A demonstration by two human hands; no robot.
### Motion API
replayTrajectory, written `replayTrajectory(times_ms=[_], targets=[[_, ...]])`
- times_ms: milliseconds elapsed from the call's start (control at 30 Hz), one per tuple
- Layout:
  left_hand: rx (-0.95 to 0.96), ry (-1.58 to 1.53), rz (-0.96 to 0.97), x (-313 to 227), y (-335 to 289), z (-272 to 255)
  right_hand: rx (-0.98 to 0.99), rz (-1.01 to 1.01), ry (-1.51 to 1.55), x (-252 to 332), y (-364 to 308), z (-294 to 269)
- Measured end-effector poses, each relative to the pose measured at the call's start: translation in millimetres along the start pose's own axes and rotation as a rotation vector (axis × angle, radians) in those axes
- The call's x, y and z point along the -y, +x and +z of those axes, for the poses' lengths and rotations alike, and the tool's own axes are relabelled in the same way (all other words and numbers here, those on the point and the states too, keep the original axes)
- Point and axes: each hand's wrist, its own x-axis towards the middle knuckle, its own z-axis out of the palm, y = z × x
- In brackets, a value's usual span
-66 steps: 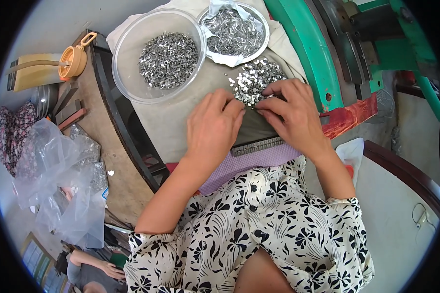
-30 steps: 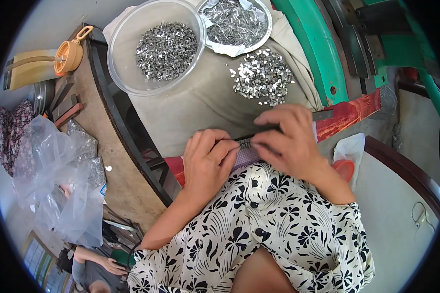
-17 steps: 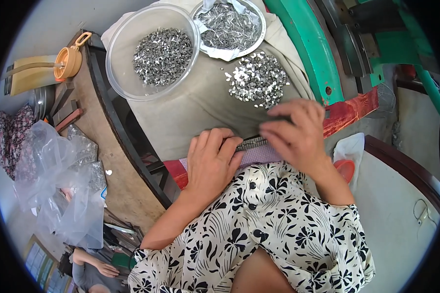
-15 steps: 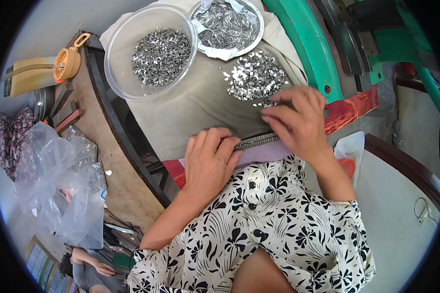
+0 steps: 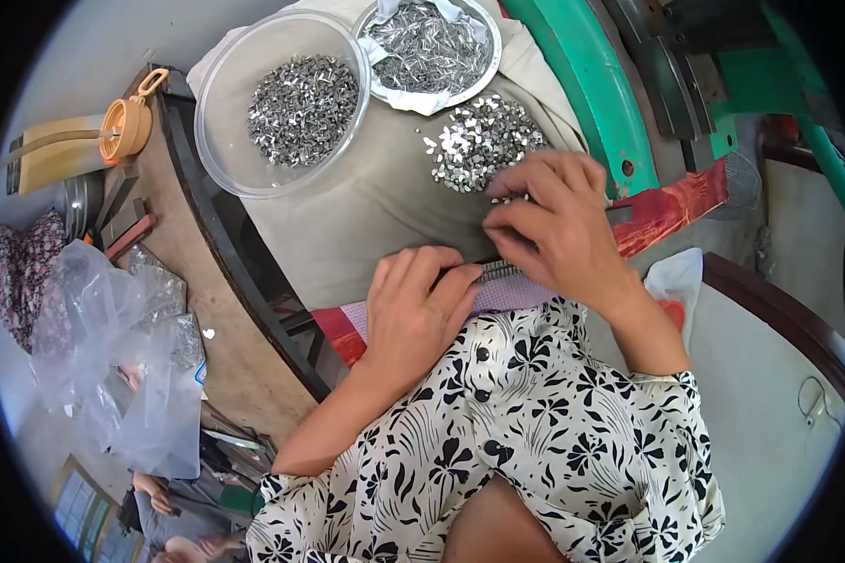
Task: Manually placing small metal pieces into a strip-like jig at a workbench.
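My left hand [image 5: 413,305] rests at the near edge of the cloth, its fingers bent and thumb and forefinger drawn together at a dark ridged metal strip [image 5: 499,270]. Whatever lies between those fingertips is hidden. My right hand [image 5: 561,223] hovers by the near edge of a pile of small shiny metal pieces [image 5: 479,141], fingers curled with gaps between them and no held piece showing. Beneath the strip lies a lilac checked cloth [image 5: 507,295].
A clear round tub [image 5: 218,141] of small metal bits stands far left on the grey-green cloth [image 5: 333,239]. Beside it sits a paper-lined bowl [image 5: 496,68] of thin metal slivers. Green machinery [image 5: 596,84] borders the right. Clear plastic bags [image 5: 113,347] lie left; another person [image 5: 183,507] is lower left.
My right hand has shifted slightly left and up along the pile's near edge. My left hand has slid a little right, and the whole view has moved slightly.
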Motion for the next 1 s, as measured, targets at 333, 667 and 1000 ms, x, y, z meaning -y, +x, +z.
replayTrajectory(times_ms=[333, 667, 1000], targets=[[-0.022, -0.089, -0.031, 2.7, 2.1, 10.5, -0.043, 0.045, 0.007, 5.6, -40.8, 1.3], [-0.05, -0.131, -0.115, -2.4, 1.9, 10.2, -0.01, -0.063, -0.141, -13.2, 2.5, 1.9], [-0.049, -0.061, 0.022, 3.5, -0.1, 11.5, 0.025, 0.018, -0.008, -6.1, -3.0, 4.6]])
